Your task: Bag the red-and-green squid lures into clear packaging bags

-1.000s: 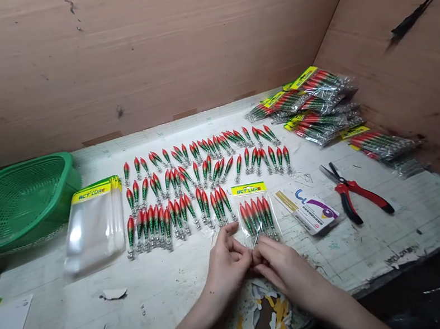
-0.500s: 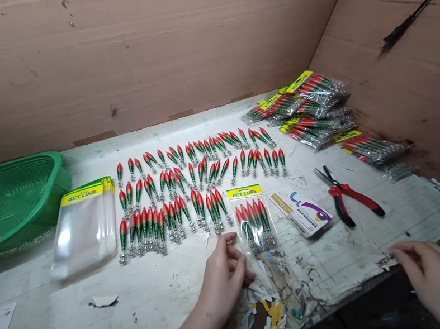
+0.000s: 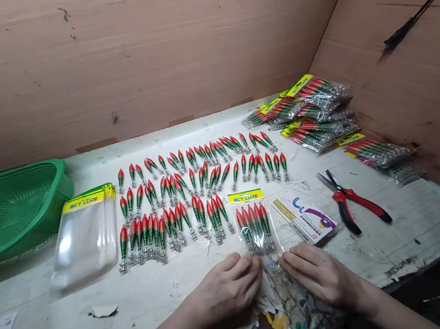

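Observation:
A clear bag with a yellow header (image 3: 253,225) lies on the white table (image 3: 161,294) and holds several red-and-green fishing lures. My left hand (image 3: 228,288) rests palm down at the bag's lower left corner, fingers together on its bottom edge. My right hand (image 3: 320,274) presses flat at the lower right corner, fingers stretched toward the bag's open end. Rows of loose red-and-green lures (image 3: 191,192) lie just behind the bag.
A stack of empty bags (image 3: 83,234) and a green basket (image 3: 7,210) are at the left. Filled bags (image 3: 313,114) pile at the back right. Red-handled pliers (image 3: 352,203) and a printed card (image 3: 308,217) lie right of the bag. Wooden walls enclose the table.
My right hand came back from off the table's right edge to the bag's lower right corner. My left hand shifted down and flattened onto the bag's bottom edge.

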Available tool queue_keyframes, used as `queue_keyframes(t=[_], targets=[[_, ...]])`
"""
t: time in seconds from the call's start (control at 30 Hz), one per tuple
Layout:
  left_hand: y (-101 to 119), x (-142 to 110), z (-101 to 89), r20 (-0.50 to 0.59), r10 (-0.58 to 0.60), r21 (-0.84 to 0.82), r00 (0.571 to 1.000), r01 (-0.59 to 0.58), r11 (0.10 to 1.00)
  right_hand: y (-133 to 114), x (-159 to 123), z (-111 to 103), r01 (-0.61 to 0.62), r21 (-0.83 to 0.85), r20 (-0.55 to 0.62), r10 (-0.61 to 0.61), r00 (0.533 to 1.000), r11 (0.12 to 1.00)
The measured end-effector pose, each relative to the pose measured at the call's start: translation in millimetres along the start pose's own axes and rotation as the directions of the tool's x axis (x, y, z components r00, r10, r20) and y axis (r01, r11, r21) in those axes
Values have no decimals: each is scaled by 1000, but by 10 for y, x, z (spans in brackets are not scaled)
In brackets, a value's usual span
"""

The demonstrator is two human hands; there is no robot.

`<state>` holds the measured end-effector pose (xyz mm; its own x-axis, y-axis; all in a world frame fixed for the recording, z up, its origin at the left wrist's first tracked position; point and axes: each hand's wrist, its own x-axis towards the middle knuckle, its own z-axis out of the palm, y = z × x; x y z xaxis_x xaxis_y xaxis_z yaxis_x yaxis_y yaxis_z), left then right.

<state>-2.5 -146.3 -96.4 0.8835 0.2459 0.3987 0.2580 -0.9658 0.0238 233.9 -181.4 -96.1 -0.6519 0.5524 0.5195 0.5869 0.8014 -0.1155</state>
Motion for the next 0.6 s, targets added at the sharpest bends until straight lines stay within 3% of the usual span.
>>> queue_keyframes(t=[0.13, 0.27, 0.37, 0.47, 0.6], targets=[[1, -48, 48, -52, -129, 12, 990, 130, 991, -16, -55, -42, -42, 55, -21, 43, 999, 998], [-65, -51, 7, -82, -102, -30, 991, 100, 995, -53, -64, -35, 34, 18, 18, -35, 999, 999], [-122, -20, -54, -104, -68, -47, 992, 63, 997, -63, -105, 15, 16, 38, -8, -16, 1000, 999], [-137, -7, -60, -100, -101, -79, 990, 93, 992, -66, -151, 55, -143, 182, -93, 161, 983, 973], [-78, -39, 54, -138, -270, -205, 953, 239, 949, -90, -136, 39, -391, 417, -48, 450, 892, 820]])
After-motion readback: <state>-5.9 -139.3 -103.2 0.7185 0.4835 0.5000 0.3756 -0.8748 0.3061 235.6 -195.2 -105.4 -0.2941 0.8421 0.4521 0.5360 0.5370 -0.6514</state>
